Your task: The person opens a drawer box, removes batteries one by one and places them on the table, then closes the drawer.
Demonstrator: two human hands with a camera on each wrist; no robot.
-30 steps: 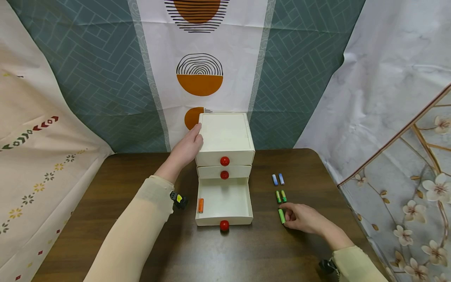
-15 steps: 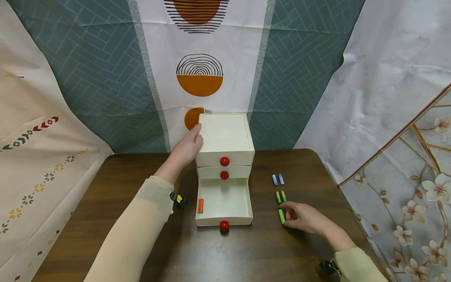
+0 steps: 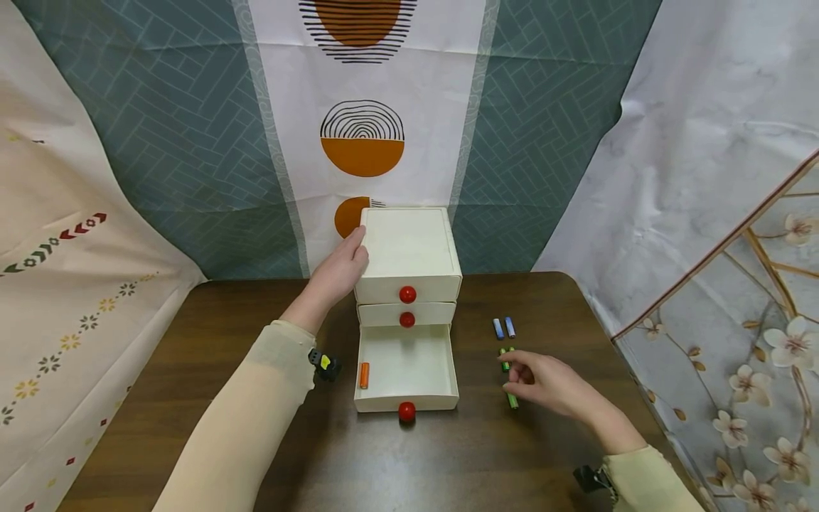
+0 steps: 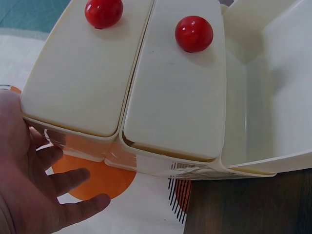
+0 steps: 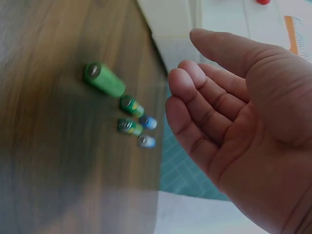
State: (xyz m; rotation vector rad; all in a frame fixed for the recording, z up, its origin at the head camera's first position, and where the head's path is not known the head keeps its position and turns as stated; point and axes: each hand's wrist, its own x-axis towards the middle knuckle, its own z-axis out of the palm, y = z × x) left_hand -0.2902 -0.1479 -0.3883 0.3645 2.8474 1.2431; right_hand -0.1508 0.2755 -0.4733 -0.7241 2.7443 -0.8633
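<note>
A white drawer cabinet with red knobs stands at the table's back edge, its bottom drawer pulled out. An orange battery lies along that drawer's left side. My left hand rests against the cabinet's left upper edge; in the left wrist view its fingers spread loosely beside the side wall. Over the batteries on the right, my right hand holds nothing, its fingers loosely bent and thumb apart. Below it lies a larger green battery, with two smaller green-and-gold batteries and two blue ones beyond.
The dark wooden table carries everything. A patterned cloth hangs right behind the cabinet, with a light floral cloth at the right and a cream one at the left. The drawer's red knob juts toward the front.
My right hand has come away from the larger green battery, moving slightly up and left with thumb and fingers parted. The battery stays on the table. My left hand has not moved.
</note>
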